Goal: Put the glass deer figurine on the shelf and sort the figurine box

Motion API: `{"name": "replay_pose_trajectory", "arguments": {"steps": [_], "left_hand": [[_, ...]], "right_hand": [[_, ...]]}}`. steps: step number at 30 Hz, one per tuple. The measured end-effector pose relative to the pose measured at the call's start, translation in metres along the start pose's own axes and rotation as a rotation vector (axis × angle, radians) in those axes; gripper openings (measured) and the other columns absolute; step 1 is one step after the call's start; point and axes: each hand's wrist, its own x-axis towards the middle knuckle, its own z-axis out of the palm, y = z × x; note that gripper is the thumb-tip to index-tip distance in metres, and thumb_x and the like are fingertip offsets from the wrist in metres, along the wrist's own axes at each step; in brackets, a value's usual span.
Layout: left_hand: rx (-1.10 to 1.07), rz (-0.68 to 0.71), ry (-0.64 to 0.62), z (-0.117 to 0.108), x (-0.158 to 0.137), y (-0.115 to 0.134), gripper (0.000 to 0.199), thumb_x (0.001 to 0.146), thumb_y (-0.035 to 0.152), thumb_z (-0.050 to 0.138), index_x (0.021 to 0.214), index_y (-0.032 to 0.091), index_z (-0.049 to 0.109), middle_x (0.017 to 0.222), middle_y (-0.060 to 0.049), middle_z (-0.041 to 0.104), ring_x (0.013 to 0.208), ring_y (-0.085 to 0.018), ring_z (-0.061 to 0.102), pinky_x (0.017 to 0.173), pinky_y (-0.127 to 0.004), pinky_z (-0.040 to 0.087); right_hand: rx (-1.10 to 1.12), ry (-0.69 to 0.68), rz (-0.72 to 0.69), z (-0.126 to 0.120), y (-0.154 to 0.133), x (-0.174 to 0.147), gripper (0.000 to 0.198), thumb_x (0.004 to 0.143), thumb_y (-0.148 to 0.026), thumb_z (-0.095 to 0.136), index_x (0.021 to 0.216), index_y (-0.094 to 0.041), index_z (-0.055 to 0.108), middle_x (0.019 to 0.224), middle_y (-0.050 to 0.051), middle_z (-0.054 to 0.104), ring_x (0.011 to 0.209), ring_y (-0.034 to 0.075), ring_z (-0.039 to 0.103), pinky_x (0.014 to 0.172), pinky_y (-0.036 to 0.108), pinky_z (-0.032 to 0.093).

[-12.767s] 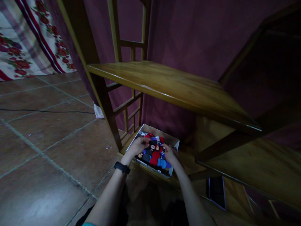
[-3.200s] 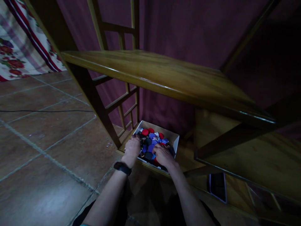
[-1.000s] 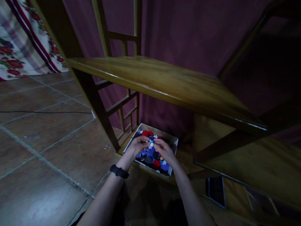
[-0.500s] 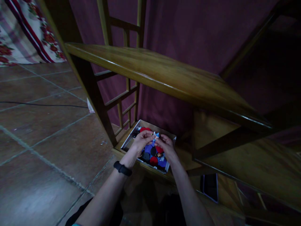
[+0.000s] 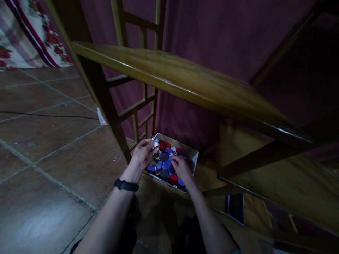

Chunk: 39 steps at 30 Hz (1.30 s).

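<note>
A small blue-and-white figurine [image 5: 155,144] is pinched between the thumb and fingers of my left hand [image 5: 143,154], above the left end of a shallow white-edged box [image 5: 195,160]. My right hand [image 5: 182,168] reaches over the box's right half, fingers bent together and pointing down at the pieces. Whatever those fingertips grip, if anything, is hidden. Inside the box lie several small pieces with round red, blue and black discs [image 5: 164,157], packed close together; some look like figurines.
The box rests on a low wooden shelf [image 5: 212,178]. A thick wooden board [image 5: 169,67] spans above my hands, with a lattice side panel [image 5: 135,109] to the left. A dark purple-rimmed tray [image 5: 236,209] sits lower right. A black cable [image 5: 47,114] crosses the tiled floor.
Both hands were together on the blue-and-white figurine over the box. My left hand has carried it left, while my right hand has let go and lowered toward the pieces.
</note>
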Motion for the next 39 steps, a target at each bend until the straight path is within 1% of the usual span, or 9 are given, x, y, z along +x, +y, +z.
{"name": "replay_pose_trajectory", "arguments": {"steps": [3, 5, 11, 17, 22, 24, 28, 32, 39], "left_hand": [[0.028, 0.01, 0.006, 0.001, -0.001, -0.002, 0.016, 0.064, 0.008, 0.067, 0.078, 0.013, 0.06, 0.072, -0.004, 0.064, 0.067, -0.013, 0.062, 0.061, -0.025, 0.054], [0.048, -0.006, -0.006, 0.001, -0.001, -0.003, 0.016, 0.064, 0.008, 0.067, 0.079, 0.012, 0.061, 0.072, -0.004, 0.064, 0.068, -0.013, 0.062, 0.06, -0.025, 0.054], [0.103, -0.034, -0.025, -0.001, -0.002, -0.005, 0.021, 0.062, 0.009, 0.07, 0.08, 0.013, 0.061, 0.071, -0.004, 0.064, 0.065, -0.012, 0.061, 0.059, -0.024, 0.054], [0.134, -0.053, -0.049, 0.001, -0.003, -0.008, 0.024, 0.059, 0.012, 0.074, 0.079, 0.014, 0.061, 0.07, -0.003, 0.064, 0.064, -0.012, 0.061, 0.06, -0.025, 0.054], [0.168, -0.08, -0.06, 0.002, -0.003, -0.013, 0.028, 0.057, 0.014, 0.076, 0.081, 0.014, 0.062, 0.071, -0.003, 0.063, 0.063, -0.012, 0.061, 0.057, -0.024, 0.053], [0.179, -0.101, -0.068, 0.003, -0.004, -0.014, 0.03, 0.056, 0.014, 0.077, 0.082, 0.015, 0.062, 0.072, -0.003, 0.063, 0.063, -0.012, 0.06, 0.057, -0.024, 0.052], [0.2, -0.145, -0.084, 0.008, -0.008, -0.018, 0.03, 0.054, 0.014, 0.078, 0.08, 0.014, 0.064, 0.069, -0.001, 0.061, 0.061, -0.01, 0.059, 0.055, -0.022, 0.051], [0.213, -0.152, -0.107, 0.011, -0.01, -0.02, 0.03, 0.053, 0.013, 0.079, 0.08, 0.014, 0.064, 0.067, -0.001, 0.061, 0.06, -0.01, 0.058, 0.053, -0.02, 0.049], [0.238, -0.144, -0.146, 0.011, -0.009, -0.022, 0.033, 0.054, 0.013, 0.078, 0.084, 0.015, 0.065, 0.068, -0.001, 0.062, 0.062, -0.011, 0.06, 0.056, -0.022, 0.049]], "right_hand": [[-0.305, -0.046, -0.006, 0.013, -0.017, -0.01, 0.025, 0.079, -0.028, 0.054, 0.103, -0.021, 0.06, 0.106, 0.01, 0.061, 0.102, 0.024, 0.053, 0.089, 0.036, 0.038], [-0.419, -0.043, 0.004, 0.017, -0.024, -0.013, 0.03, 0.078, -0.029, 0.056, 0.105, -0.018, 0.058, 0.107, 0.012, 0.059, 0.105, 0.026, 0.051, 0.09, 0.037, 0.036], [-0.414, -0.132, 0.013, 0.015, -0.019, -0.008, 0.028, 0.074, -0.026, 0.06, 0.101, -0.017, 0.056, 0.106, 0.011, 0.058, 0.104, 0.025, 0.05, 0.09, 0.035, 0.035], [-0.189, -0.123, -0.057, 0.007, -0.023, -0.009, 0.021, 0.071, -0.013, 0.057, 0.088, -0.024, 0.052, 0.09, 0.002, 0.061, 0.089, 0.019, 0.055, 0.079, 0.03, 0.04], [0.116, -0.03, -0.098, -0.006, -0.03, -0.007, 0.013, 0.073, -0.014, 0.05, 0.079, -0.026, 0.051, 0.085, -0.002, 0.06, 0.079, 0.016, 0.058, 0.074, 0.028, 0.042], [0.286, 0.004, -0.097, -0.01, -0.03, -0.006, 0.011, 0.074, -0.015, 0.048, 0.078, -0.025, 0.051, 0.089, -0.002, 0.06, 0.078, 0.015, 0.059, 0.074, 0.027, 0.044], [0.508, 0.079, -0.099, -0.012, -0.03, -0.005, 0.01, 0.071, -0.016, 0.049, 0.077, -0.023, 0.049, 0.108, 0.0, 0.056, 0.088, 0.015, 0.061, 0.081, 0.028, 0.044], [0.699, 0.094, -0.03, -0.008, -0.031, -0.002, 0.011, 0.068, -0.018, 0.052, 0.077, -0.022, 0.047, 0.111, 0.002, 0.055, 0.089, 0.015, 0.061, 0.081, 0.028, 0.045], [0.918, 0.097, 0.192, -0.008, -0.03, -0.001, 0.017, 0.066, -0.028, 0.06, 0.081, -0.022, 0.054, 0.083, -0.002, 0.061, 0.078, 0.015, 0.059, 0.076, 0.028, 0.047]]}}
